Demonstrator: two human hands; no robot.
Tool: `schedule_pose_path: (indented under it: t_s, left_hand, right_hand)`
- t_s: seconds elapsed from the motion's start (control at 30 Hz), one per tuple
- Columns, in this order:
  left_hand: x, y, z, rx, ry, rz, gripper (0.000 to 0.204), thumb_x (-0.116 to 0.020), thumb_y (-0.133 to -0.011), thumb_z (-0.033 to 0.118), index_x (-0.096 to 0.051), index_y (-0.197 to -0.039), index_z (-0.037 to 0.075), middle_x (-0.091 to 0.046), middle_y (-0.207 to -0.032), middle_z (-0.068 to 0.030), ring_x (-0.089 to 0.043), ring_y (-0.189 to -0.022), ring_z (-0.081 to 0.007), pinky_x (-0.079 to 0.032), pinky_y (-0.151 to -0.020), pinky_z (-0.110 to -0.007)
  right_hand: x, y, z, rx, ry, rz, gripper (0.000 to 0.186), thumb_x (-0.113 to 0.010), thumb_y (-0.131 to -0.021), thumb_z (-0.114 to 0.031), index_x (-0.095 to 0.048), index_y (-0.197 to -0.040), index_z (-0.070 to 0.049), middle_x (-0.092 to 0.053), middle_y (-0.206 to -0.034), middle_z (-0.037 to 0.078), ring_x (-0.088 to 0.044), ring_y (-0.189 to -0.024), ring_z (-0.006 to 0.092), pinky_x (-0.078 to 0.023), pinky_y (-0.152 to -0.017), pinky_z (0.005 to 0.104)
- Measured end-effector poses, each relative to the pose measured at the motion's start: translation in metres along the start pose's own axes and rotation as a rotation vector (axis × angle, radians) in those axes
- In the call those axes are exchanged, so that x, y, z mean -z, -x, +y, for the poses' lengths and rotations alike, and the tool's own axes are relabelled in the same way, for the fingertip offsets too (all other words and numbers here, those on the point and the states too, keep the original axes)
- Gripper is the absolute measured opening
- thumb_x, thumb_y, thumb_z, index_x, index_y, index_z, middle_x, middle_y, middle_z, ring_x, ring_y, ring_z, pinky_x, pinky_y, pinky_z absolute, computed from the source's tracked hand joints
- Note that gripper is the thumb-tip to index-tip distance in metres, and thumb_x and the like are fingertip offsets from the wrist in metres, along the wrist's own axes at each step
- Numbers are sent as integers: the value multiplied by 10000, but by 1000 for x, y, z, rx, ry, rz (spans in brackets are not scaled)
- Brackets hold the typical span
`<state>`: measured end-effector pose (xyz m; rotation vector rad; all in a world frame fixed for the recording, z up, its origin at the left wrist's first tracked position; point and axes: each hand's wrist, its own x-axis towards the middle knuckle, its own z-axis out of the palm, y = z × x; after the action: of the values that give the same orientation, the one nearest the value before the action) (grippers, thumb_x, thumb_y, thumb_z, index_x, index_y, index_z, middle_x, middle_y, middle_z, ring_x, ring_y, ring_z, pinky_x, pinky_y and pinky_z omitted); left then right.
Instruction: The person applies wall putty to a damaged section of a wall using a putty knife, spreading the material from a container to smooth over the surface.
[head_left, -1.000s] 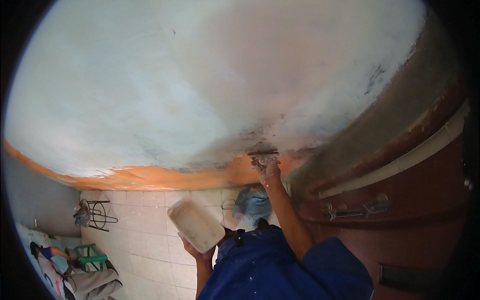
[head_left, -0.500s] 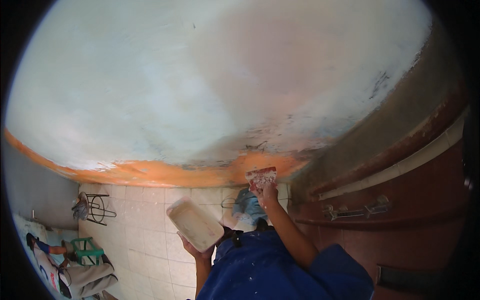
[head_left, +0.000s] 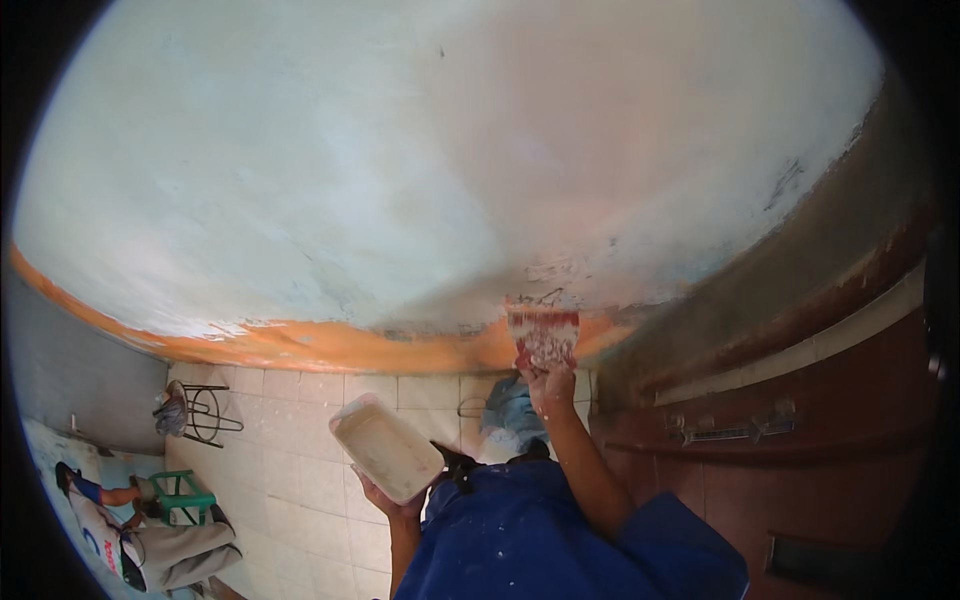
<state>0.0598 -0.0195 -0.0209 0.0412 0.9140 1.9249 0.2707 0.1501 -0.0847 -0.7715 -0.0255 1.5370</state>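
Note:
My right hand grips a wide red scraper smeared with whitish paste. Its upper edge is at the wall, where pale coating meets a bare orange band; whether it touches cannot be told. Dark scuffs show on the wall just above the blade. Lower left, my left hand supports a pale rectangular tub from its near end, fingers partly hidden beneath. The tub is tilted and whitish material coats its inside.
A bluish plastic bag lies on the tiled floor below my right hand. A metal-legged stool stands at left. Beyond it, a person is beside a green stool. A dark red door is at right.
My right hand has raised the scraper toward the wall and turned its paste-covered face more into view. The whole view has shifted slightly; the tub stays in my left hand.

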Motion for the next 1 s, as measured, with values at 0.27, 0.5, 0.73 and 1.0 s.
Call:
schedule_pose_path:
  t_s: [0.27, 0.5, 0.73, 1.0]
  left_hand:
    - [4, -20, -3, -41, -31, -111, 400, -383, -933, 359, -359, -1212, 73, -469, -1091, -92, -529, -926, -211, -520, -709, -362]
    - [-7, -26, 5, -39, 11, -102, 461, -587, -835, 228, -364, -1205, 68, -486, -1069, -89, -546, -892, -200, -523, -697, -337]
    - [-13, -24, 18, 92, 49, 55, 861, -842, -529, 301, -364, -1202, 54, -490, -1075, -84, -543, -900, -195, -515, -728, -339]
    - [-29, -25, 21, 110, 38, 99, 951, -877, -435, 349, -376, -1186, 51, -494, -1066, -78, -536, -908, -199, -499, -757, -353]
  right_hand:
    - [3, -62, 12, -154, 108, 247, 285, -409, -775, 69, -461, -1052, 27, -540, -1001, 160, -584, -874, 294, -517, -822, 390]
    - [-111, -36, -49, -12, 6, 19, 86, -448, -794, 31, -489, -867, 52, -548, -830, 157, -575, -815, 283, -512, -831, 414]
    - [-117, 44, -70, 100, -13, -77, 165, -447, -785, 34, -476, -941, 80, -548, -914, 189, -576, -876, 311, -511, -818, 432]
    - [-9, -35, 7, -186, 234, 106, 170, -430, -773, 47, -472, -932, 91, -541, -863, 179, -586, -836, 311, -531, -765, 413]
